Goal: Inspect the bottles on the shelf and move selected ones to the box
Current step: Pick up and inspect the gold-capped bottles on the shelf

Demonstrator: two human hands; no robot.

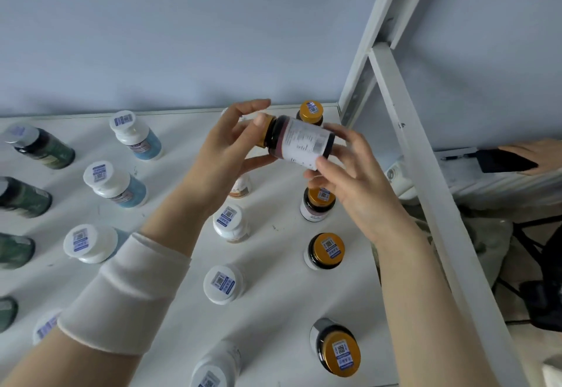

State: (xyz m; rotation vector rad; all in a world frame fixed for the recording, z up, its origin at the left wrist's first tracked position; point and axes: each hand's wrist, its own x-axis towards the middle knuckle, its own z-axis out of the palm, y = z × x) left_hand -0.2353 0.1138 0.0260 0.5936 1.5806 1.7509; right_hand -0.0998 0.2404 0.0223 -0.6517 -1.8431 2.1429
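Observation:
A dark bottle [301,142] with a gold cap and a white label lies sideways in the air above the white shelf [273,310]. My left hand [226,149] grips its cap end, thumb on the cap. My right hand [349,173] holds the bottom end, fingers curled round the label. More gold-capped dark bottles [326,251] stand in a column on the shelf's right side. White-capped bottles [223,283] stand in the middle column, and blue-labelled white bottles [114,184] further left. No box is in view.
Dark green bottles [39,147] line the shelf's left edge. A white metal shelf post [425,173] rises at the right. Beyond it another person's hand [535,150] holds a dark phone, above a radiator.

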